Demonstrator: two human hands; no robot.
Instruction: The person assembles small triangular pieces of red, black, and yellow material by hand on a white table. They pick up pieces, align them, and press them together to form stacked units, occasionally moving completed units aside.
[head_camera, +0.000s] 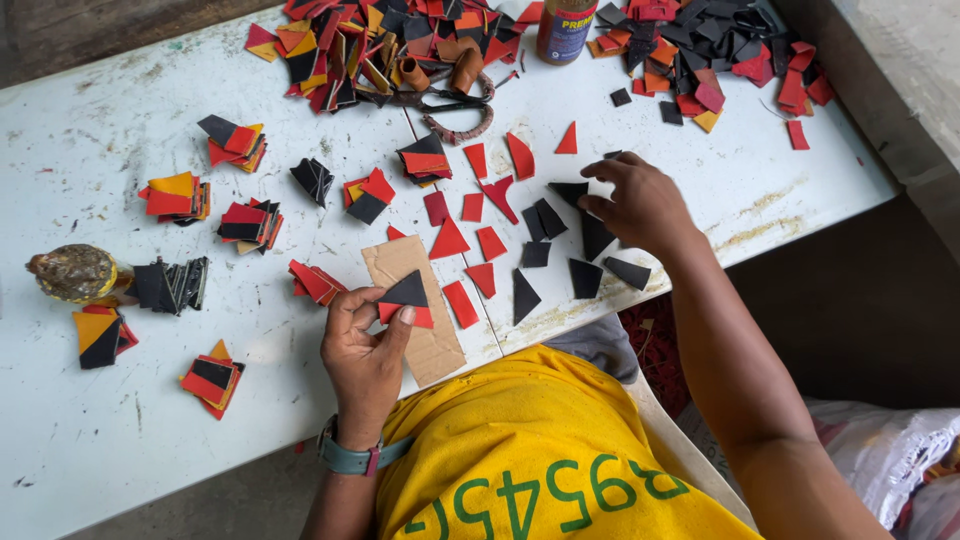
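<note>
L hand (365, 335) sat low-centre on the white table (90, 150), fingers curled & pinched shut on a small stack of cut pieces — a black triangle (408, 291) on top, red piece (420, 317) under it. The stack was held just over a brown cardboard strip (432, 345) lying flat on the table edge nearest the person. A teal watch strap (350, 459) ringed that wrist.

R hand (640, 205) reached further out to the right, palm down, fingers bent & fairly narrow, tips touching a black piece (568, 190) among a loose scatter of black pieces (585, 277). Couldn't tell if it actually gripped that piece or just pressed on it.

Between the 2 hands lay separate red pieces (449, 240) — triangles & strips, mostly apart from each other. To the left, several small mixed stacks of red, black & orange bits (175, 196) sat well apart over the tabletop, plus a fanned row of black pieces (172, 284) just beside a grimy round jar (75, 272) at the left edge.

At the far edge: a big heap of red, black & orange offcuts (340, 50), scissors (455, 103) w/ wrapped handles near it, a brown bottle (565, 28), and a 2nd heap of scraps (720, 50) to the right. Yellow shirt (530, 450) w/ green print filled the bottom of view.
</note>
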